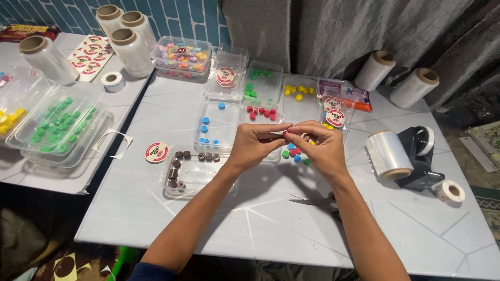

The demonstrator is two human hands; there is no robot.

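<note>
L hand [253, 145] & R hand [319, 147] pinched small red bead [285, 134] together – best kept low over clear tray [285, 156], grip firm.

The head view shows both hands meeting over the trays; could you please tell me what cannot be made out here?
- Head view: the small red piece between the left hand and right hand is mostly hidden by fingers.
- The scissors lie partly under the right forearm.
- The mixed beads are partly covered by the hands.
- The round stickers carry print too small to read.
</note>
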